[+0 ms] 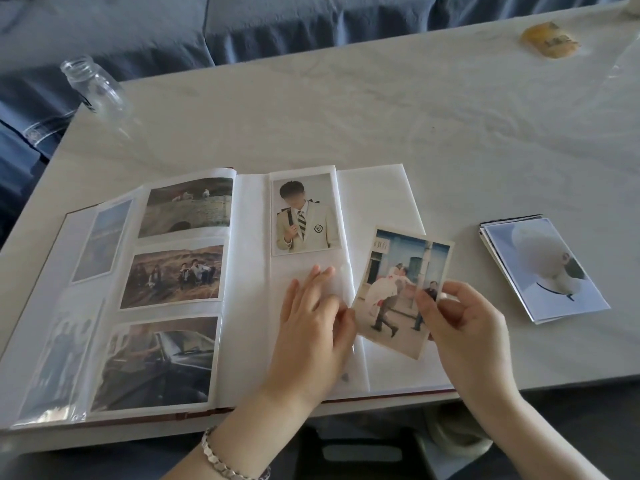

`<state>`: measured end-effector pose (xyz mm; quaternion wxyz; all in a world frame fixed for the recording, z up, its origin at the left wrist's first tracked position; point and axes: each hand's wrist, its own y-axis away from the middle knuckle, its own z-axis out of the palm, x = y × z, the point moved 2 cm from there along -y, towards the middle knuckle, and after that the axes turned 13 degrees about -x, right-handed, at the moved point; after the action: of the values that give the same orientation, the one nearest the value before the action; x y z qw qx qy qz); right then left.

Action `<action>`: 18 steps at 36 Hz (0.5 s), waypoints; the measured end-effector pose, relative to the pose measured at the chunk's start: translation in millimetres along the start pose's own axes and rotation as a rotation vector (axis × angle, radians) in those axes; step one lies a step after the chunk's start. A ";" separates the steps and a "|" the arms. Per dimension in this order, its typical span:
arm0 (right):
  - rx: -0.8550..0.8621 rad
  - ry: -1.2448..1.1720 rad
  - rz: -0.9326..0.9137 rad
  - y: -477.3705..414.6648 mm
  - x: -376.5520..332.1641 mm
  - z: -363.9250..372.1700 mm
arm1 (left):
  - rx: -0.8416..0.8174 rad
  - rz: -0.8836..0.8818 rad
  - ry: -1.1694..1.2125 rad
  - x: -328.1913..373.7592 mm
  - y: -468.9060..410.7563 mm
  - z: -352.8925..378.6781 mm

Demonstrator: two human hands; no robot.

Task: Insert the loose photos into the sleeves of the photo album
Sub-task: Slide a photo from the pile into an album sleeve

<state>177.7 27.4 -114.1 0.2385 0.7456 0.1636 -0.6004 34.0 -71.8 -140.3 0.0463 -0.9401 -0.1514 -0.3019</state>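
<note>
1. Your left hand point(311, 320) is resting on the photo album point(249, 271), fingers straight and slightly spread over an empty sleeve point(285, 268).
2. Your right hand point(460, 327) is pinching a loose photo point(398, 289), tilted over the album's right page.
3. The photo stack point(543, 271) is lying right of the album.

**Tabletop: four items noted**

Your pale tabletop point(381, 109) carries an open photo album point(249, 237) at the near edge. A stack of loose photos point(543, 268) lies just right of it. A glass jar point(93, 84) stands at the far left corner, and a yellowish packet point(549, 40) lies far right.
</note>
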 end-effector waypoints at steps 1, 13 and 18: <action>-0.030 0.016 0.021 1.2 1.6 1.4 | 0.005 0.004 -0.010 0.3 0.0 -0.2; -0.483 0.082 0.373 -5.6 -1.2 4.0 | 0.015 0.002 -0.061 3.4 -1.2 -0.3; -0.541 0.160 0.333 -16.4 -6.1 17.8 | 0.025 -0.002 -0.084 7.2 -4.5 -1.0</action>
<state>153.2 31.4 -113.7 0.5094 0.7164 0.2111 -0.4275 37.6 -65.8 -135.4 0.0516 -0.9512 -0.1579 -0.2600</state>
